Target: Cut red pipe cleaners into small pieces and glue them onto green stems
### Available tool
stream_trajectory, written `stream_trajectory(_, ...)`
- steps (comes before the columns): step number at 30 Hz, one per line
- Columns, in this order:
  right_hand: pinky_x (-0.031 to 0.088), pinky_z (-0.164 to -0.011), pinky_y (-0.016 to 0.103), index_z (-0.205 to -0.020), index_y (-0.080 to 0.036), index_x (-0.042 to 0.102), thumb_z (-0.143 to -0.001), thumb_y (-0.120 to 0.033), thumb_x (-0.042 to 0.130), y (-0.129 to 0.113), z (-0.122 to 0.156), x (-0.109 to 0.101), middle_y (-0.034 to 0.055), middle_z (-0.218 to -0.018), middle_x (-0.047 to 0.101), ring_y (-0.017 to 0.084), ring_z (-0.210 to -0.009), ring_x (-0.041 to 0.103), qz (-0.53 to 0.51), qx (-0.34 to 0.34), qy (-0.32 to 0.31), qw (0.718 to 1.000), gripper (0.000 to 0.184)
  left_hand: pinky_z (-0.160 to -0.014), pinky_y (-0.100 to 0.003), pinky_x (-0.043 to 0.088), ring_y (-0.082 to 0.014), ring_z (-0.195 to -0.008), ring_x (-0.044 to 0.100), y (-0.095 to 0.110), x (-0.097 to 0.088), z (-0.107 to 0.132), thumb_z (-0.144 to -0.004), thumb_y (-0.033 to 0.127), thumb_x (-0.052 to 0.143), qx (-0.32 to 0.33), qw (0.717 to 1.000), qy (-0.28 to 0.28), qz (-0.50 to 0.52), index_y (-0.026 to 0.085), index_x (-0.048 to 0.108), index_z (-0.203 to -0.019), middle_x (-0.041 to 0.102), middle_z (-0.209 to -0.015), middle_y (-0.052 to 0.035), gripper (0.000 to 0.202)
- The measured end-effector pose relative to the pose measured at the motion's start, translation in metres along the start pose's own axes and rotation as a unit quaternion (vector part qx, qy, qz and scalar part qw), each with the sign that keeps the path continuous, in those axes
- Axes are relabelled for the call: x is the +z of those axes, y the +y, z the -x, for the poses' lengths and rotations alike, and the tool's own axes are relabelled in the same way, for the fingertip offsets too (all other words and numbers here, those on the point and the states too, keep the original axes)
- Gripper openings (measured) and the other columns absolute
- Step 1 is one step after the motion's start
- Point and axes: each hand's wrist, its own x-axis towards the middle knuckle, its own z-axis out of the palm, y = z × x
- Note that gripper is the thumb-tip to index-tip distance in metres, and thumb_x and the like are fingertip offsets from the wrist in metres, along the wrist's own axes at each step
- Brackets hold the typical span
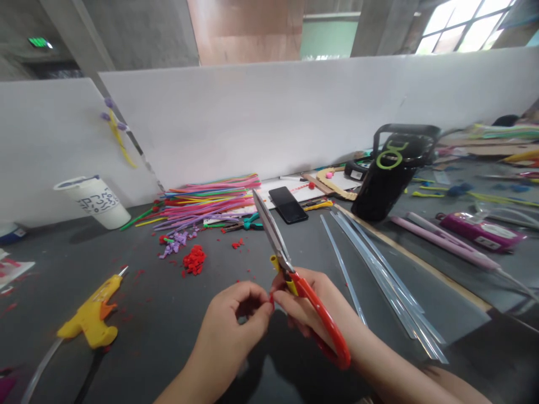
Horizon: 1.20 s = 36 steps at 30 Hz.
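My right hand (314, 306) is closed round red-handled scissors (295, 275); their shut blades point up and away from me. My left hand (236, 314) is curled in a pinch right beside it. A small red piece (272, 303) sits between the fingertips of both hands, low over the dark table (168, 314). Beyond my hands lie a pile of red cut bits (194, 260), purple cut bits (177, 242) and a bundle of coloured pipe cleaners (214, 199).
A yellow glue gun (93, 320) lies at the left, a white paper cup (96, 201) behind it. A black phone (288, 204), clear glue sticks (379, 269), a black bottle (389, 171) and a pink packet (482, 231) sit to the right. A white partition (269, 118) runs along the back.
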Motion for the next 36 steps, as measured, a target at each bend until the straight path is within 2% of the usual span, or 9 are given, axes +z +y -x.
stream_trajectory(2,0.026,-0.033,0.014,-0.068,-0.017,0.051,-0.069,-0.020,0.050,0.000,0.000,-0.001,-0.0086,-0.044,0.041,0.004,-0.034,0.036,0.012,0.000,-0.006,1.000,0.004,-0.046,-0.022,0.038,-0.0107,-0.045,0.048,0.000,0.001,-0.001,-0.068,0.022,0.056,-0.052,0.996,-0.023,0.068,0.017,0.054,-0.059,0.051,-0.050,0.0035,0.010)
stream_trajectory(4,0.025,-0.035,0.014,-0.064,-0.017,0.048,-0.066,-0.016,0.049,0.000,0.001,-0.001,-0.0088,-0.045,0.040,0.004,-0.036,0.036,0.020,-0.008,-0.007,1.000,0.003,-0.044,-0.021,0.037,-0.0104,-0.043,0.048,0.000,0.001,-0.002,-0.066,0.023,0.058,-0.070,0.993,-0.028,0.096,0.017,0.055,-0.060,0.051,-0.050,0.0039,0.009)
stream_trajectory(13,0.027,-0.044,0.016,-0.057,-0.018,0.041,-0.058,-0.008,0.044,0.004,0.001,0.003,-0.0072,-0.052,0.039,0.006,-0.049,0.034,0.027,-0.074,0.042,0.996,0.010,-0.056,-0.024,0.042,-0.0151,-0.057,0.054,-0.003,0.001,-0.003,-0.066,0.018,0.057,0.007,1.000,-0.005,-0.015,0.016,0.060,-0.064,0.059,-0.061,-0.0011,0.005)
stream_trajectory(19,0.027,-0.041,0.016,-0.059,-0.018,0.043,-0.061,-0.010,0.047,0.005,0.000,0.004,-0.0084,-0.049,0.038,0.005,-0.043,0.035,0.037,-0.051,0.040,0.997,0.009,-0.054,-0.023,0.041,-0.0146,-0.055,0.053,-0.001,0.001,-0.001,-0.067,0.017,0.055,0.017,1.000,0.002,-0.023,0.017,0.061,-0.063,0.059,-0.059,-0.0005,0.007)
stream_trajectory(23,0.026,-0.039,0.016,-0.062,-0.018,0.044,-0.069,-0.018,0.048,0.005,-0.001,0.003,-0.0082,-0.046,0.037,0.006,-0.040,0.036,0.039,-0.044,0.031,0.998,0.009,-0.053,-0.023,0.040,-0.0133,-0.052,0.051,-0.001,0.000,-0.002,-0.068,0.019,0.057,0.017,0.999,0.024,-0.016,0.018,0.059,-0.058,0.056,-0.054,0.0013,0.010)
stream_trajectory(27,0.027,-0.043,0.018,-0.065,-0.018,0.045,-0.075,-0.033,0.052,0.005,0.001,-0.003,-0.0068,-0.052,0.037,0.007,-0.046,0.035,0.079,-0.080,0.019,0.993,0.020,-0.049,-0.021,0.041,-0.0109,-0.049,0.051,-0.002,-0.006,-0.005,-0.068,0.023,0.061,-0.018,0.993,0.054,0.103,0.017,0.059,-0.062,0.055,-0.054,0.0033,0.009)
stream_trajectory(30,0.027,-0.046,0.019,-0.071,-0.018,0.046,-0.074,-0.042,0.055,0.007,0.005,-0.007,-0.0065,-0.056,0.038,0.008,-0.051,0.033,0.166,-0.103,0.022,0.980,0.025,-0.047,-0.019,0.042,-0.0096,-0.048,0.052,-0.002,-0.012,-0.007,-0.067,0.023,0.064,-0.032,0.971,0.070,0.224,0.016,0.060,-0.066,0.059,-0.056,0.0025,0.009)
stream_trajectory(33,0.026,-0.047,0.020,-0.074,-0.020,0.043,-0.074,-0.045,0.055,0.011,0.008,-0.011,-0.0067,-0.055,0.041,0.009,-0.049,0.034,0.268,-0.119,0.025,0.956,0.028,-0.045,-0.017,0.041,-0.0075,-0.047,0.052,-0.003,-0.017,-0.009,-0.067,0.020,0.066,-0.020,0.950,0.084,0.300,0.015,0.061,-0.067,0.061,-0.058,0.0019,0.007)
stream_trajectory(36,0.024,-0.048,0.021,-0.071,-0.021,0.040,-0.072,-0.045,0.057,0.015,0.010,-0.012,-0.0059,-0.055,0.045,0.010,-0.048,0.037,0.353,-0.130,0.057,0.925,0.029,-0.045,-0.016,0.042,-0.0065,-0.048,0.053,-0.004,-0.019,-0.008,-0.069,0.018,0.066,-0.012,0.941,0.078,0.328,0.015,0.063,-0.068,0.062,-0.058,0.0024,0.004)
